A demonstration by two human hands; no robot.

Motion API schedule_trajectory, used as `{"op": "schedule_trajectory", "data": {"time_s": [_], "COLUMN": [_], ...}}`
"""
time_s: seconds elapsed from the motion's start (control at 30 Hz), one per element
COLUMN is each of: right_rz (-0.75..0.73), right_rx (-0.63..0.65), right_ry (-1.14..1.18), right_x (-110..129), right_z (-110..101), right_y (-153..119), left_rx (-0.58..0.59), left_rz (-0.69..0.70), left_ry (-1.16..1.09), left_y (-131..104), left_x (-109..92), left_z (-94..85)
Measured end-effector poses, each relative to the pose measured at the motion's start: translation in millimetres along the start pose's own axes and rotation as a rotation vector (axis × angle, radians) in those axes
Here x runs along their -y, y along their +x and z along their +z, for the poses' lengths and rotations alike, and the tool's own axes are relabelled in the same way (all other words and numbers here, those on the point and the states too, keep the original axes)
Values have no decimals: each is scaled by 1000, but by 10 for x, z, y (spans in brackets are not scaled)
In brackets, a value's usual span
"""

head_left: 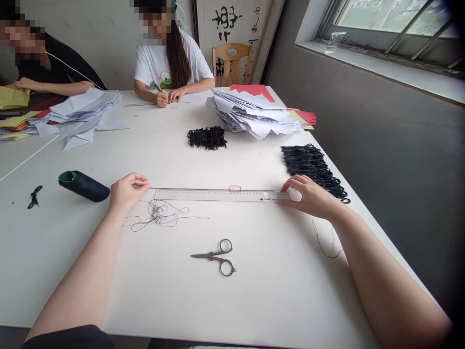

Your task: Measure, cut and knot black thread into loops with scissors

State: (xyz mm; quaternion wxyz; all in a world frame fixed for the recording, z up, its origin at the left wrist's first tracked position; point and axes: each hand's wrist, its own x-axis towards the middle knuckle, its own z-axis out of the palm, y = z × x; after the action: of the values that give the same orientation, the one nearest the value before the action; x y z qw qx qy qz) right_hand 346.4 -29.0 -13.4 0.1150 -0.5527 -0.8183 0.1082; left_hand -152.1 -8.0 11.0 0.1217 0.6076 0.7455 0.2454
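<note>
A clear ruler (pixel 214 195) lies crosswise on the white table, and a dark thread (pixel 189 189) runs taut along its far edge. My left hand (pixel 129 194) pinches the thread just beyond the ruler's left end. At the other end, my right hand (pixel 307 194) grips the ruler with fingers and thumb at its opposite edges; whether the thread is also in those fingers is hard to see. A loose tangle of thread (pixel 158 213) lies below the ruler's left part. Small metal scissors (pixel 214 256) rest nearer me, their blades pointing left.
Left of my left hand lies a black thread spool (pixel 85 185), with a small knotted cord (pixel 35 197) farther out. Bundles of black cord loops (pixel 207 138) (pixel 312 167) and a paper stack (pixel 250 114) lie beyond. Two people sit across the table; one writes with a pen (pixel 157 87).
</note>
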Motion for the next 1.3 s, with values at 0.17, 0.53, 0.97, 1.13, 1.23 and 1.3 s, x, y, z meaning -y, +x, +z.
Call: {"op": "schedule_trajectory", "data": {"time_s": [0.17, 0.53, 0.97, 1.13, 1.23, 1.3], "right_rz": [-5, -4, 12, -36, -105, -194], "right_rx": [-7, -10, 2, -38, -142, -210], "right_ry": [5, 21, 23, -21, 4, 35], "right_x": [-17, -17, -9, 56, 267, 494], "right_z": [12, 15, 8, -43, -85, -70], "right_y": [5, 11, 17, 9, 95, 220], "left_rx": [-118, -109, 126, 130, 188, 265], "left_rz": [-23, 117, -46, -46, -37, -25], "left_ry": [40, 198, 311, 284, 269, 266], "left_y": [72, 32, 42, 26, 10, -3], "left_x": [118, 93, 129, 89, 66, 72], "left_z": [62, 179, 235, 225, 199, 167]}}
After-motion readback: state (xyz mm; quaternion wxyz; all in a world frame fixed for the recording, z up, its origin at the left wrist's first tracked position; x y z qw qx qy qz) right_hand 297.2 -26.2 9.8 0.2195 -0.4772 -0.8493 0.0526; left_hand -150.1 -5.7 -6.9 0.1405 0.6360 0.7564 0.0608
